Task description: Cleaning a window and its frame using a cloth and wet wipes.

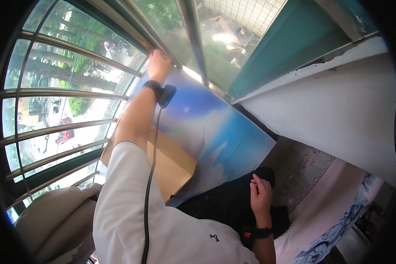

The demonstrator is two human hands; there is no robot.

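My left hand [159,67] reaches up to the corner where the window frame [141,37] meets the sill. Its fingers are curled and closed against the frame; what they grip, if anything, is hidden. A black strap with a small black device [166,96] sits on that wrist, and a black cable [150,189] runs down from it along my sleeve. My right hand [262,196] is over my black trousers [220,198], its fingers bent inward; I cannot make out anything in them. Below my left hand lies a smooth blue and white surface [233,141].
A brown cardboard box [174,165] is beside my left arm on the blue surface. Metal bars [66,92] cross the window at left. A white wall ledge [321,101] juts in at right, above pink quilted cloth [321,193]. A grey-brown cloth [57,215] hangs at lower left.
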